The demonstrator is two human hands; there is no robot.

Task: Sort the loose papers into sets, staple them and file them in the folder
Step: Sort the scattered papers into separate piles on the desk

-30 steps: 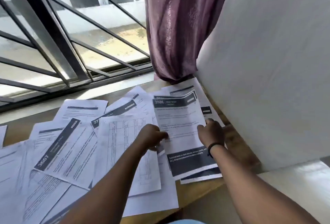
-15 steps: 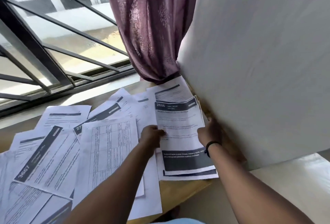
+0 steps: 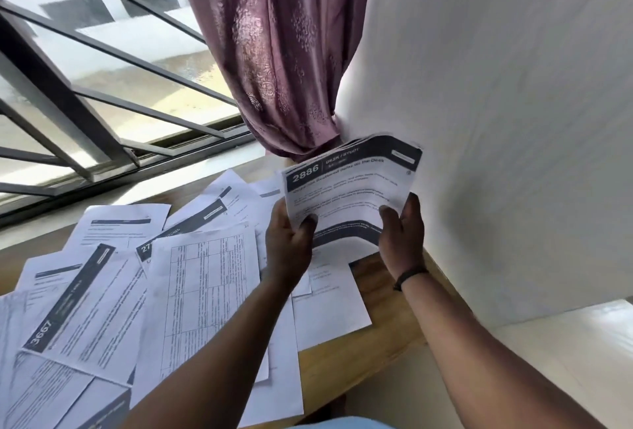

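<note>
Head view: loose papers (image 3: 113, 295), overlapping and too many to count exactly, cover the wooden desk (image 3: 387, 336) below the barred window (image 3: 85, 93). Left hand (image 3: 289, 247) and right hand (image 3: 402, 237) each grip a lower edge of one small set of sheets (image 3: 349, 185) headed "2886", raised clear of the desk, bowed, beside the white wall (image 3: 513, 120).

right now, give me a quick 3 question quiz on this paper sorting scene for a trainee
1. True or false: the 2886 set lies flat on the desk.
2. Which hands hold that set? A) left hand only B) right hand only C) both
3. Fill in: the sheet with a dark band at the far left reads ____.

Key: 1 false, it is lifted off the desk and bowed between the hands; 2 C; 3 3667.
</note>
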